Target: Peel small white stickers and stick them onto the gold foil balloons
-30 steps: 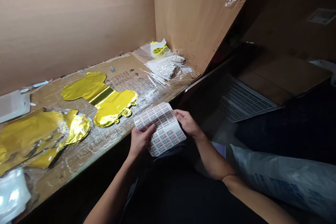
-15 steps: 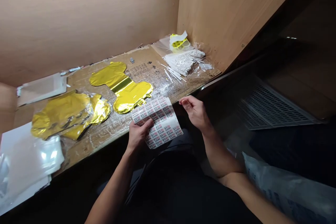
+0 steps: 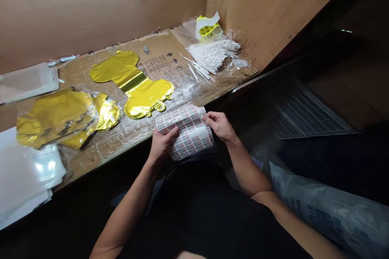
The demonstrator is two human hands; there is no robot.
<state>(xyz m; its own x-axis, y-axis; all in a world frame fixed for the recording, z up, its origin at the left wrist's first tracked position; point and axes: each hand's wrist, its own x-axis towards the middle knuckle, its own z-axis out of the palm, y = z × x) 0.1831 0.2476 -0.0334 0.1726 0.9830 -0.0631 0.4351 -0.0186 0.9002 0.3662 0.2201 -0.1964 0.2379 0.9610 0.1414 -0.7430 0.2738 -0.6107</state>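
On a long cardboard-topped workbench (image 3: 161, 54) lie a flat gold foil balloon (image 3: 133, 83), a crumpled gold foil balloon (image 3: 60, 119) and a bundle of thin white sticks (image 3: 212, 54). Held just off the bench edge is a white sheet of small red-and-black printed labels (image 3: 185, 131), which looks light and floppy, so it is probably best held by opposite edges. The left hand (image 3: 162, 145) grips the sheet's left side, fingers on top. The right hand (image 3: 220, 126), clear of the sheet in the earlier frame, now pinches its right edge, bowing it.
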